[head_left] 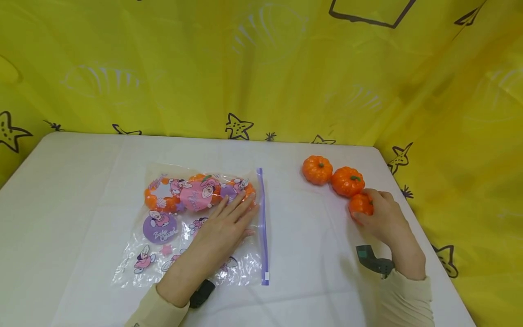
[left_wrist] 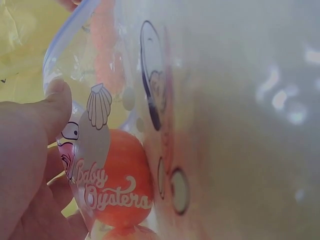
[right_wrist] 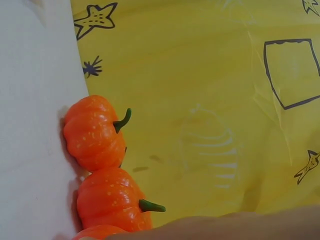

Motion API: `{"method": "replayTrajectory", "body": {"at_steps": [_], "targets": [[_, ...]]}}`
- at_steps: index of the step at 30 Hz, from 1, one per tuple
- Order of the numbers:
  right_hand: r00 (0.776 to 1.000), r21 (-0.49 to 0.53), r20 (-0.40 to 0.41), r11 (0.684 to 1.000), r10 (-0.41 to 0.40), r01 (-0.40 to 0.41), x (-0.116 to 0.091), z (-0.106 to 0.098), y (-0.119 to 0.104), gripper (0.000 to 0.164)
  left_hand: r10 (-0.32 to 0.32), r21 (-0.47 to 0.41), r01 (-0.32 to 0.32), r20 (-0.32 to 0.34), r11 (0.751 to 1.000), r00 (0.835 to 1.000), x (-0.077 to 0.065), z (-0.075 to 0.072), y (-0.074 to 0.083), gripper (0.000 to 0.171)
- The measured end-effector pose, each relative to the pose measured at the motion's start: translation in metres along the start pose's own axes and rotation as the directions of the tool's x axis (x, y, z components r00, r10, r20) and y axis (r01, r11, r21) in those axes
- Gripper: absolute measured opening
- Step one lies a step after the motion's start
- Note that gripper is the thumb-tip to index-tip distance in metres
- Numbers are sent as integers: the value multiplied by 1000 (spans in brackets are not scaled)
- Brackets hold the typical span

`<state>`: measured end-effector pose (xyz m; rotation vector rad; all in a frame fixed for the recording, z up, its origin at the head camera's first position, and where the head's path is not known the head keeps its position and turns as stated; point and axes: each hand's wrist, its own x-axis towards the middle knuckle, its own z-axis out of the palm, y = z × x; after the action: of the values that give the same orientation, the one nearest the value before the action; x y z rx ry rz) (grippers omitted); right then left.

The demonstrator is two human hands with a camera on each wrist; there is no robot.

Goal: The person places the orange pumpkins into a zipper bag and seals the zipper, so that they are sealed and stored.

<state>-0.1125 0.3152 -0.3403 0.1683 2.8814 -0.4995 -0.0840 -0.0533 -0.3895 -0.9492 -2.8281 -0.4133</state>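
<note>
Orange near pumpkin [head_left: 360,205] gripped in my right hand [head_left: 385,216], left hand [head_left: 224,227] resting on the bag [head_left: 263,227]: I'd lift nearward, gently.

Bag [head_left: 185,237] on table [head_left: 302,254], left of three loose pumpkins [head_left: 347,181]; bagged pumpkins [head_left: 216,195] within its far half. Curtain [head_left: 184,45] behind table.

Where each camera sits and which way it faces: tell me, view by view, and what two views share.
Head: on the head, facing forward and down at the bag and pumpkins; left hand, right hand and sleeves show.
Left wrist: on the left wrist, facing the bag close up; part of the left hand shows.
Right wrist: on the right wrist, facing pumpkins and cloth; a strip of right hand shows.
Shared: head and right wrist both show pumpkins, table, cloth.
</note>
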Motion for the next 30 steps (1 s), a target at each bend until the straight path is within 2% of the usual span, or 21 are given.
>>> {"method": "replayTrajectory", "body": {"at_steps": [10, 23, 30], "targets": [[1000, 5, -1, 1000, -25, 25, -2, -1, 1, 70, 0, -7, 0, -1, 1000, 1000, 1, -1, 0, 57], [1000, 12, -4, 1000, -9, 9, -4, -3, -3, 71, -13, -21, 13, 17, 1000, 1000, 0, -3, 1, 58], [998, 4, -50, 999, -50, 50, -9, -6, -7, 66, -12, -21, 12, 10, 1000, 1000, 0, -2, 0, 59]]}}
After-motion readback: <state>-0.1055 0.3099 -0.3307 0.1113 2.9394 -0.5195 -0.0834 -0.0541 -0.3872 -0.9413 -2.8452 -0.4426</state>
